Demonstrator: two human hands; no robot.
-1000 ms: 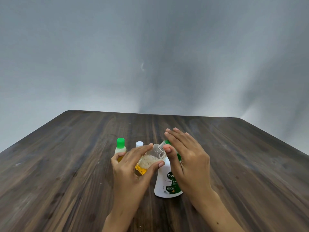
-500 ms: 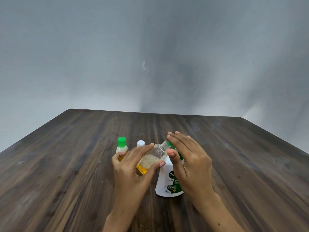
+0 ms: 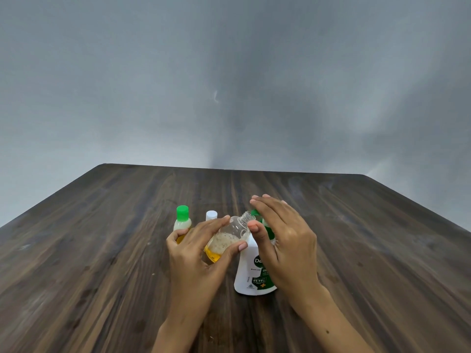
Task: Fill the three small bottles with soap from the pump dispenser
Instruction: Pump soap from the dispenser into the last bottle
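Soap foams amber in our tilted clear bottle point(image 3: 230, 239), pinched by our left hand point(image 3: 197, 256) at the dispenser point(image 3: 251, 273) spout; our right hand point(image 3: 283, 240), fingers flat, has lifted slightly, so another pump seems due.

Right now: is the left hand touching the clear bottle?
Touching. The head view shows the left hand with thumb and fingers wrapped around the tilted clear bottle, holding it off the table.
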